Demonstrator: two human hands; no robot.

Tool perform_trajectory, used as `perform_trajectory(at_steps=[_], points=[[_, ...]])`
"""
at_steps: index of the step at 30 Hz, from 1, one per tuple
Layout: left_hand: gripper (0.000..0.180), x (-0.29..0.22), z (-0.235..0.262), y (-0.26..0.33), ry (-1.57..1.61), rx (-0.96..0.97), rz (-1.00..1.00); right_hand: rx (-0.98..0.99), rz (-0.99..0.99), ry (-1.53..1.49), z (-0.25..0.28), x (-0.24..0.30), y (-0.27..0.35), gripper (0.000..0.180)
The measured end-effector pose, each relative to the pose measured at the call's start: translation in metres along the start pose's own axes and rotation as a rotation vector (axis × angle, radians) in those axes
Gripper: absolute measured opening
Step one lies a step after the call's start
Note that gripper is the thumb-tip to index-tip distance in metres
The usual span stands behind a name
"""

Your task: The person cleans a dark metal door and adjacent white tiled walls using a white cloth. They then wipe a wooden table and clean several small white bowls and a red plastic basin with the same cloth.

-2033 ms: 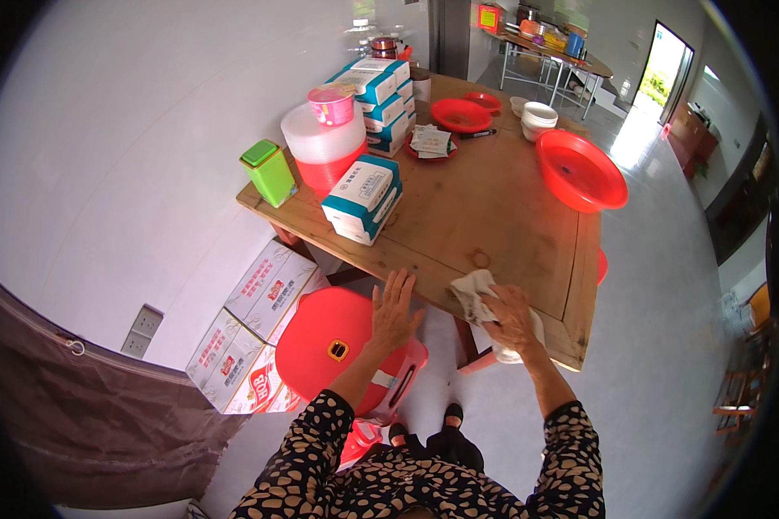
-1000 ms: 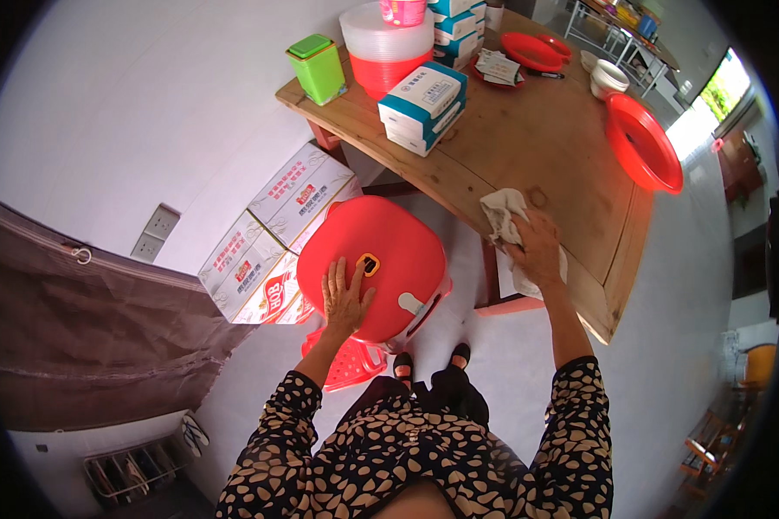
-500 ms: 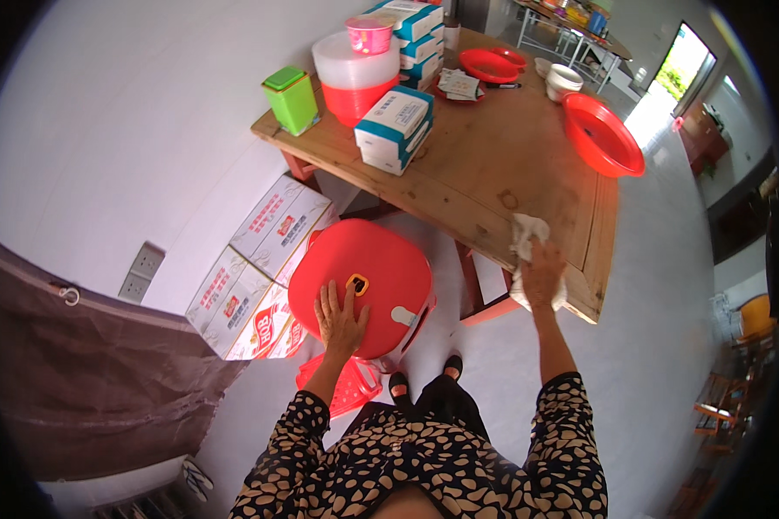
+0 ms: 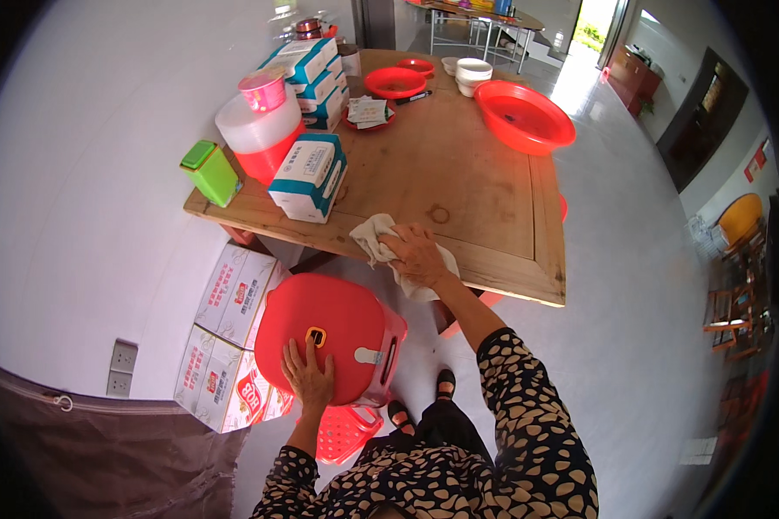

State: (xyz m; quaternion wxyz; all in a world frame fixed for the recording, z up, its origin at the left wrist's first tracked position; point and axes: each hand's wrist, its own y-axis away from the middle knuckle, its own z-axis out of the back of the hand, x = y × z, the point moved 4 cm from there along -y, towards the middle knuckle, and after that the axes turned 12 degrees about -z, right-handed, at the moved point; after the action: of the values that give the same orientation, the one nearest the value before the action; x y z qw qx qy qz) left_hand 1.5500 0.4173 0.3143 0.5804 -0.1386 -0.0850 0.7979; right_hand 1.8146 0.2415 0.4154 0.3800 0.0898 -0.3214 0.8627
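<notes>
My right hand [image 4: 417,257] presses a whitish cloth [image 4: 374,235] against the near edge of the wooden table [image 4: 485,199]. The fingers curl over the cloth, and part of it hangs past the edge. A dark ring mark shows on the wood just beyond. My left hand [image 4: 310,378] lies with its fingers spread on the red lid [image 4: 307,303] of a large plastic container, beside the lid's yellow-rimmed dark latch [image 4: 317,336].
White-and-teal boxes [image 4: 310,173], a green bin [image 4: 210,173], stacked tubs [image 4: 260,130], red trays [image 4: 395,82], white bowls [image 4: 473,73] and a red basin [image 4: 525,117] stand on the table. Cartons [image 4: 225,346] sit by the wall; a red stool [image 4: 348,432] is near my feet.
My right hand has slid the cloth leftward along the table's near edge, away from the right corner. My left hand stays on the red lid. The whole view has shifted.
</notes>
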Motion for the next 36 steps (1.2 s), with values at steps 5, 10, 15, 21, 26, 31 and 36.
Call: perform_trajectory(at_steps=[5,10,15,21,26,31,36], points=[[0.059,0.002,0.003,0.0,0.008,-0.003,-0.007,-0.052,-0.178,0.027,0.022,-0.065,0.025,0.041],[0.058,0.0,0.003,0.0,0.036,0.0,-0.003,-0.006,-0.471,0.226,0.087,-0.118,0.08,0.044],[0.058,0.001,0.003,0.002,0.04,-0.015,0.0,-0.167,-0.642,0.401,0.135,-0.163,0.134,0.04],[0.059,0.0,-0.004,0.002,0.019,-0.03,-0.013,-0.174,-0.635,0.638,0.139,-0.19,0.163,0.042],[0.059,0.004,-0.005,0.006,0.006,-0.008,-0.002,-0.158,-0.46,0.367,0.146,-0.158,0.149,0.046],[0.058,-0.004,-0.002,0.001,0.017,0.052,0.014,-0.155,-0.554,0.352,0.153,-0.176,0.136,0.045],[0.06,0.007,-0.012,0.007,-0.054,-0.044,-0.062,-0.12,-0.64,0.3,0.148,-0.206,0.107,0.044]])
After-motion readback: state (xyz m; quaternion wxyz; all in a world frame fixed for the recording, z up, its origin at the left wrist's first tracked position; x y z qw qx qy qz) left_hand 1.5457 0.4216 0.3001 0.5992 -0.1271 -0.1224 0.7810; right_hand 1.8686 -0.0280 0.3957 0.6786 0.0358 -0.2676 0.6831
